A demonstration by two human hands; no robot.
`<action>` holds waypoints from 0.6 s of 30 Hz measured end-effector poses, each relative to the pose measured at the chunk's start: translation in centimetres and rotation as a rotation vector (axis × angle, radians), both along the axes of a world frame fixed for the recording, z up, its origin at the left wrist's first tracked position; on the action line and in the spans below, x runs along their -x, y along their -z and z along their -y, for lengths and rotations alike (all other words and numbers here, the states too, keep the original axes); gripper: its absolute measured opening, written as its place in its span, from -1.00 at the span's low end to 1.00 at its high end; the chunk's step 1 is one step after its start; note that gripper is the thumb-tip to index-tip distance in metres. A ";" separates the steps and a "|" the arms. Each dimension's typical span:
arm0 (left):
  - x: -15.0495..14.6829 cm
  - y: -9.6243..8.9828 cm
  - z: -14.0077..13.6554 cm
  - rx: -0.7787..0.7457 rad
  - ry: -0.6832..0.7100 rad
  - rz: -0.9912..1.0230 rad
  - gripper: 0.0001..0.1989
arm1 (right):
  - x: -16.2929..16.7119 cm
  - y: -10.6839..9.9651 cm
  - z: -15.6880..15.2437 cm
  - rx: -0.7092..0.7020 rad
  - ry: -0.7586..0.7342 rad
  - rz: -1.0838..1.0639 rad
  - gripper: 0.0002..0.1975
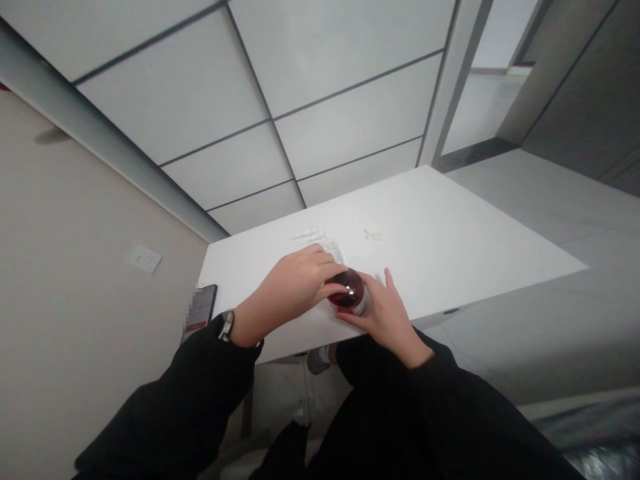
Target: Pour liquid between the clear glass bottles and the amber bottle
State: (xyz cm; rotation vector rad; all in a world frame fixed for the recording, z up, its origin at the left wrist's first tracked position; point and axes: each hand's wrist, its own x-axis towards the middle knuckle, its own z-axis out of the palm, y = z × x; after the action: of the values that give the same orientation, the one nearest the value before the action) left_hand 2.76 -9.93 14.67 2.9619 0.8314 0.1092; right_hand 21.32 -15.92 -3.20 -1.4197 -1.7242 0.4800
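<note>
Gripping one small dark-red bottle (349,292) near the front edge of the white table (450,233), both hands work at its top. The left hand (295,283) curls over the cap with fingertips closed on it; the right hand (387,313) wraps the bottle's body from the side. The step in hand appears to be turning the cap, which likely calls for a firm hold below. Beyond the bottle lie one clear packet (320,239) and one small scrap (373,235). Left of the table, one phone (201,308).

Glossy dark-red bottle (349,291) on smooth matt white table (450,233).
</note>
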 end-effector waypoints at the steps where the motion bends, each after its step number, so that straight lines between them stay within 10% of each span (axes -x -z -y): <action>1: 0.7 0.0 -0.5 0.015 0.007 0.070 -0.57 | -0.9 0.2 -0.1 0.003 0.025 -0.001 -0.22; 9: 5.6 5.3 -11.6 0.064 -0.455 0.221 -0.52 | -7.9 0.6 -6.8 0.025 0.204 -0.027 -0.12; 18: 2.1 10.2 -21.0 0.256 -0.343 -0.095 -0.39 | -7.6 0.2 -11.7 0.069 0.196 -0.068 -0.07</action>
State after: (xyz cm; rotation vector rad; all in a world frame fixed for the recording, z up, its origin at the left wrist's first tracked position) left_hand 0.66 11.07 4.47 2.5807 1.2551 -0.1149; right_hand 28.96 -4.19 -3.36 -1.5854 -1.5096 0.4782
